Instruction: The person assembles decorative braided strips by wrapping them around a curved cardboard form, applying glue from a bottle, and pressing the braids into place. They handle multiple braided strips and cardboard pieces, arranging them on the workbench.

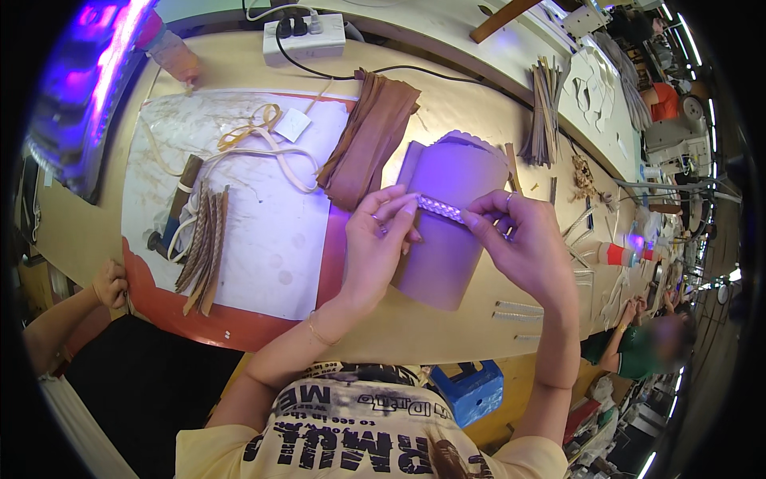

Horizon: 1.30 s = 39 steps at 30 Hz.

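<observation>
A short, shiny braided strip [440, 209] is stretched level between my two hands, over a brown rolled sheet or tube [439, 267] on the table. My left hand [373, 251] pinches the strip's left end between thumb and fingertips. At the other end, my right hand [523, 235] grips it with thumb and forefinger, the other fingers curled. Purple light falls on the strip and the tube. Left of the tube lies a stack of brown leather-like strips [369, 136], near my left hand. A few light braided pieces [517, 310] rest on the table below my right hand.
White paper [271, 263] on a red-brown sheet [239, 331] bears brown braided straps [209, 243] and pale cords. A power strip [305, 40] stands at the back, a bundle of thin strips [544, 112] far right. Another person's hand [110, 285] touches the left edge. A blue stool [472, 391] stands below.
</observation>
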### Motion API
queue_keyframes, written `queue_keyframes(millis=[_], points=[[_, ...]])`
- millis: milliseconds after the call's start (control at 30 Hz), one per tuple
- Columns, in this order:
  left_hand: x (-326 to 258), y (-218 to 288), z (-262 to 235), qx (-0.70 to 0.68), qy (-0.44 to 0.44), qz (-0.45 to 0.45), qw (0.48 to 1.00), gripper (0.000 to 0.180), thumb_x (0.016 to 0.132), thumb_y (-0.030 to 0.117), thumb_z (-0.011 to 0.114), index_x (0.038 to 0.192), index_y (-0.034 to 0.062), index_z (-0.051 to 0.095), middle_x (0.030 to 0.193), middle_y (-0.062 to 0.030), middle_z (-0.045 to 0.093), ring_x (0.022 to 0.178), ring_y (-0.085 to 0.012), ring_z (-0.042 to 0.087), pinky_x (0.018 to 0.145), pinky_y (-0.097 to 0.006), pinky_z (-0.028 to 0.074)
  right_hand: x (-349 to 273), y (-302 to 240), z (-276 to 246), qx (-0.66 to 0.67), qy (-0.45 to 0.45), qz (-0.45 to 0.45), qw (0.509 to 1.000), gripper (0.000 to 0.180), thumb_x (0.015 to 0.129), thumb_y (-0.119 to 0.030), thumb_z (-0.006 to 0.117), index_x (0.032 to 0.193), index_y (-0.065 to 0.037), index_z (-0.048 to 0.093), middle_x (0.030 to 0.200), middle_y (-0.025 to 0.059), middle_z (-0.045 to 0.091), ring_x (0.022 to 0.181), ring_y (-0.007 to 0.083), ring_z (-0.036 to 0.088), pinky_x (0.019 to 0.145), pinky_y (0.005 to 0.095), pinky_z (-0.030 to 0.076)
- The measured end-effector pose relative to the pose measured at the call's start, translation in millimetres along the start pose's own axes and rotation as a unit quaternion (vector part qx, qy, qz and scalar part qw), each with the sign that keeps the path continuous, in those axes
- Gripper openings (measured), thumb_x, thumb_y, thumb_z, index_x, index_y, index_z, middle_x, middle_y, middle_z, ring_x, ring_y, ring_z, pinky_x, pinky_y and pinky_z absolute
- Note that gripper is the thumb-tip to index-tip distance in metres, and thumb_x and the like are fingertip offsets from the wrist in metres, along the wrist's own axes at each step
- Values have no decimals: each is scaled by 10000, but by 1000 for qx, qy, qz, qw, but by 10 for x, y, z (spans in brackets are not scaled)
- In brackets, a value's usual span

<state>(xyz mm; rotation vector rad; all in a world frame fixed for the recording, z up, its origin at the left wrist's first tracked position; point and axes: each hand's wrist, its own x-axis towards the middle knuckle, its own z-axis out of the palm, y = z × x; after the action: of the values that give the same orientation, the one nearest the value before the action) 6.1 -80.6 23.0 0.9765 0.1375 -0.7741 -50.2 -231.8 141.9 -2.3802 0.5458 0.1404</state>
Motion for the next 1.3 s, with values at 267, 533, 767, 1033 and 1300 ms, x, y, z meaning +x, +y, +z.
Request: queue_keyframes(millis=[267, 533, 767, 1033, 1300], points=[[-171, 1, -114, 395, -49, 326, 857, 325, 889, 2, 566, 1213, 13, 538, 1227, -174, 589, 1120, -337, 578, 948, -405, 462, 61, 60, 32, 40, -20, 44, 998, 148, 889, -82, 663, 938, 57, 672, 698, 29, 646, 594, 39, 537, 526, 214, 436], [-154, -102, -85, 333, -115, 243, 904, 524, 933, -13, 481, 1432, 21, 325, 1311, -202, 571, 1151, -371, 592, 951, -399, 486, 11, 44, 89, 55, -24, 69, 996, 163, 896, -81, 656, 943, 75, 665, 689, 17, 630, 573, 26, 528, 494, 205, 419], [-161, -128, -67, 357, -89, 254, 895, 555, 948, -30, 451, 1462, 11, 246, 1267, -155, 629, 807, -169, 670, 688, -264, 516, 45, 58, 62, 38, -21, 78, 996, 165, 891, -84, 667, 937, 74, 669, 687, 6, 629, 580, 18, 518, 498, 197, 409], [-153, -146, -70, 376, -91, 269, 882, 529, 938, -32, 464, 1440, 1, 301, 1243, -179, 636, 836, -183, 684, 709, -267, 527, 20, 87, 35, 33, -23, 82, 996, 171, 848, -104, 678, 911, 56, 688, 715, 93, 671, 610, 118, 598, 584, 258, 475], [-149, -132, -28, 367, -98, 295, 877, 508, 913, -31, 509, 1403, 16, 383, 1233, -236, 611, 1127, -375, 610, 918, -394, 522, 2, 201, 46, 86, -34, 78, 993, 136, 887, -78, 667, 926, 52, 672, 737, -12, 635, 600, -2, 494, 522, 183, 395]])
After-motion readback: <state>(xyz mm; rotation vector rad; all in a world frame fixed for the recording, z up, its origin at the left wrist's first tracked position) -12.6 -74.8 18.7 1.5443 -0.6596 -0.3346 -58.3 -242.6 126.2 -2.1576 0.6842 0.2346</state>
